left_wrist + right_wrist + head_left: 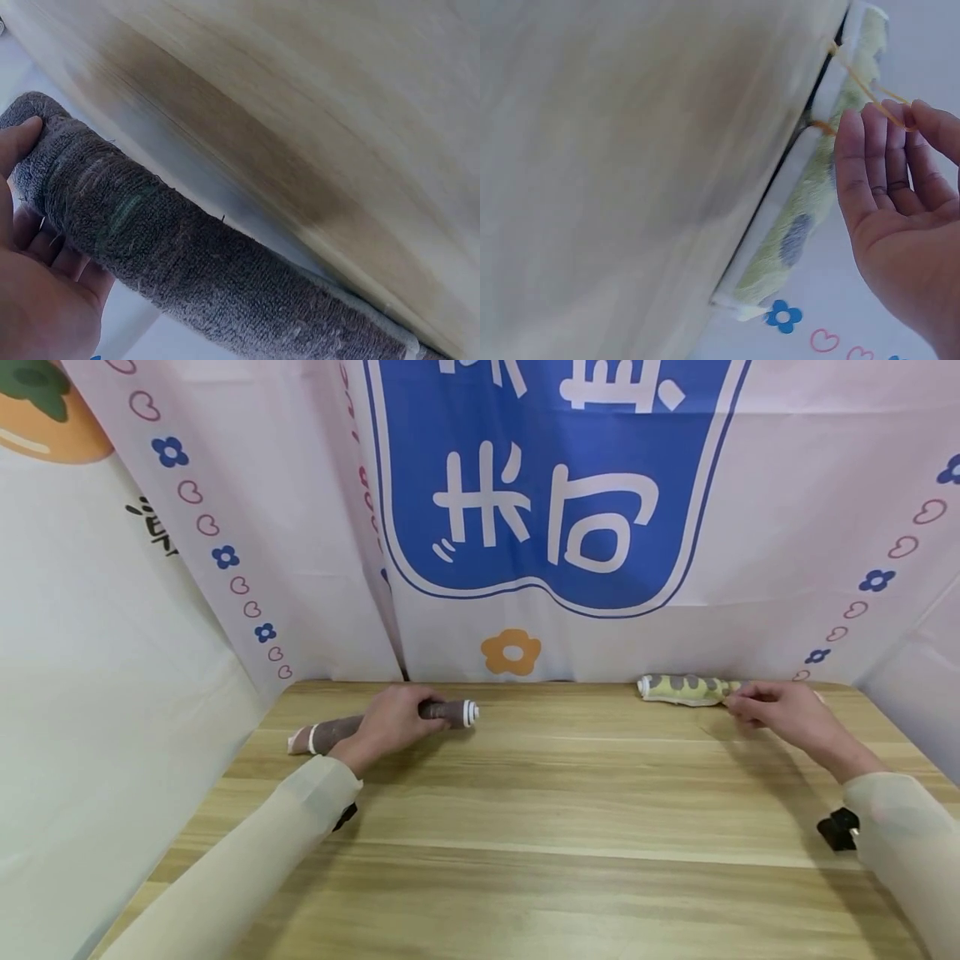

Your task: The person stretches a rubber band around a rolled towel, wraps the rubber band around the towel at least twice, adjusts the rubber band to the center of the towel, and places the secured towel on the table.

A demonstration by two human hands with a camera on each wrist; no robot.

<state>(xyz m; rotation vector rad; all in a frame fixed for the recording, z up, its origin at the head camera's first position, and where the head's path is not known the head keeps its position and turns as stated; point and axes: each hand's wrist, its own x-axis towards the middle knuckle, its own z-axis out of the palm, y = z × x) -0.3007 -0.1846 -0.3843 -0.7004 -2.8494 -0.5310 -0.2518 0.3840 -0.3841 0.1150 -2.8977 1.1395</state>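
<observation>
Pinching the orange band (868,91), the right hand (783,717) should lift gently, lest it drag the spotted towel (686,687) at the far edge of the bench (525,810); the left hand (393,722) grips the brown towel (340,732).

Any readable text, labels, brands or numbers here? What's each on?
Nothing I can quote reliably.
Blue panel: lower two white characters, large, Chinese-style, too stylised to transcribe surely.
Blue panel, top: more white characters, cut off by the frame.
Backdrop, left fold: red letters, unreadable.
Left sheet: black characters, unreadable.
No readable label on the brown roll.
</observation>
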